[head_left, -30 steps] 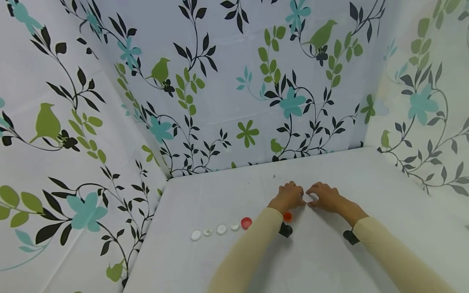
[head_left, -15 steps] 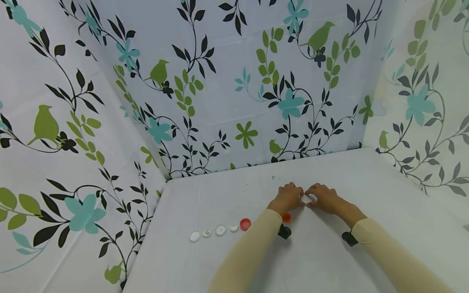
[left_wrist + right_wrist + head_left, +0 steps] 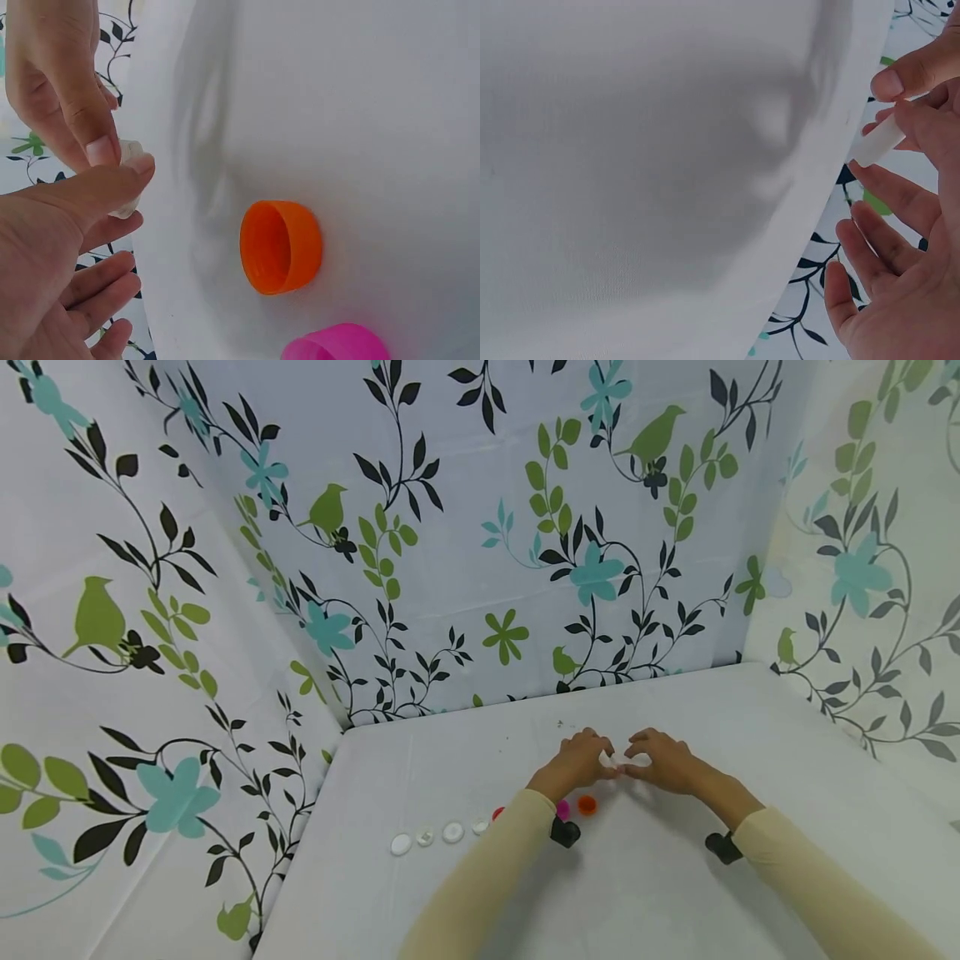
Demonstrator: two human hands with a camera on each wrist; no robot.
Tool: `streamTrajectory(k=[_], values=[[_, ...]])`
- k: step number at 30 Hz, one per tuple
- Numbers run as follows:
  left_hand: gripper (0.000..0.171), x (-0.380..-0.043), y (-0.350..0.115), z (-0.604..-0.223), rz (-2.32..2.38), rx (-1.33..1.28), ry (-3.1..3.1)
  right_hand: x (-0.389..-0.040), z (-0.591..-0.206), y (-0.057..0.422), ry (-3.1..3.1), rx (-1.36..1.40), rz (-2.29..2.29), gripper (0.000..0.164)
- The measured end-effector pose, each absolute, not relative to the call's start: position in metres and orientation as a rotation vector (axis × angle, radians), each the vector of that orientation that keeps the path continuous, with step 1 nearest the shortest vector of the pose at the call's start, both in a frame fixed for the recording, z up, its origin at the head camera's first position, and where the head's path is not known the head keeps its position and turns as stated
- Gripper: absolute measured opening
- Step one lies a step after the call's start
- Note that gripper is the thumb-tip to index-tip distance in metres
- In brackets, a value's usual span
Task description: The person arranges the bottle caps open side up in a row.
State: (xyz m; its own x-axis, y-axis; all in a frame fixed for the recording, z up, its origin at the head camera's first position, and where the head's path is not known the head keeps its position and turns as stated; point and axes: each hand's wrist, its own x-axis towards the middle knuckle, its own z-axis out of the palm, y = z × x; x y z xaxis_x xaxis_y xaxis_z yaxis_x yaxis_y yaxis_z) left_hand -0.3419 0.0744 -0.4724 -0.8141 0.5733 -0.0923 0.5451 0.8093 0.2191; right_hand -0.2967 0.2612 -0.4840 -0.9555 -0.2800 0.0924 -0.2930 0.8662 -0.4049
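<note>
My left hand (image 3: pixel 573 764) and right hand (image 3: pixel 663 762) meet above the white table, their fingertips close together. Between them is a small white bottle cap (image 3: pixel 881 140), raised off the table. In the left wrist view, my left thumb and fingers pinch the white cap, and the right thumb presses on its upper edge. The right wrist view has my right thumb and index finger pinching it too, the other fingers spread loosely. Nearest the left hand stand an orange cap (image 3: pixel 281 247) and a pink cap (image 3: pixel 337 345), both apart from the fingers.
Left of the arms several white caps (image 3: pixel 453 832) form a row, with a red cap (image 3: pixel 498 813) partly covered by the left sleeve. Black wrist devices (image 3: pixel 566 832) sit under the forearms. Patterned curtains (image 3: pixel 480 568) border the table.
My left hand has shifted slightly left and the right hand a little upward. The pink cap has come into sight beside the orange one, while the left sleeve now covers part of the red cap.
</note>
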Motion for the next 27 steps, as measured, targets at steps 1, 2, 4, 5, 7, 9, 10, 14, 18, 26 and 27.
streamTrajectory(k=[1,2,4,5,7,9,10,14,18,26,27], values=[[0.041,-0.34,0.073,-0.472,0.305,0.881,2.832,-0.295,-0.483,0.26,-2.997,0.465,0.674,0.035],[0.042,-0.339,0.071,-0.472,0.329,0.881,2.824,-0.293,-0.483,0.259,-2.99,0.465,0.689,0.035],[0.045,-0.336,0.068,-0.473,0.371,0.882,2.811,-0.29,-0.483,0.257,-2.984,0.463,0.732,0.034],[0.046,-0.334,0.067,-0.474,0.391,0.882,2.801,-0.288,-0.483,0.255,-2.985,0.455,0.76,0.035],[0.049,-0.33,0.065,-0.476,0.409,0.882,2.79,-0.284,-0.484,0.253,-2.989,0.456,0.805,0.035],[0.05,-0.327,0.063,-0.478,0.402,0.89,2.786,-0.281,-0.486,0.25,-2.992,0.46,0.848,0.034],[0.05,-0.326,0.063,-0.479,0.395,0.895,2.786,-0.28,-0.486,0.248,-2.994,0.461,0.86,0.034],[0.047,-0.324,0.061,-0.481,0.323,0.925,2.796,-0.274,-0.488,0.245,-2.988,0.486,0.886,0.037],[0.045,-0.321,0.06,-0.481,0.259,0.963,2.793,-0.269,-0.487,0.244,-2.991,0.517,0.951,0.046],[0.044,-0.317,0.056,-0.48,0.208,1.015,2.805,-0.262,-0.482,0.248,-2.921,0.64,0.991,0.039],[0.044,-0.316,0.055,-0.48,0.203,1.021,2.808,-0.261,-0.483,0.249,-2.915,0.655,0.985,0.038]])
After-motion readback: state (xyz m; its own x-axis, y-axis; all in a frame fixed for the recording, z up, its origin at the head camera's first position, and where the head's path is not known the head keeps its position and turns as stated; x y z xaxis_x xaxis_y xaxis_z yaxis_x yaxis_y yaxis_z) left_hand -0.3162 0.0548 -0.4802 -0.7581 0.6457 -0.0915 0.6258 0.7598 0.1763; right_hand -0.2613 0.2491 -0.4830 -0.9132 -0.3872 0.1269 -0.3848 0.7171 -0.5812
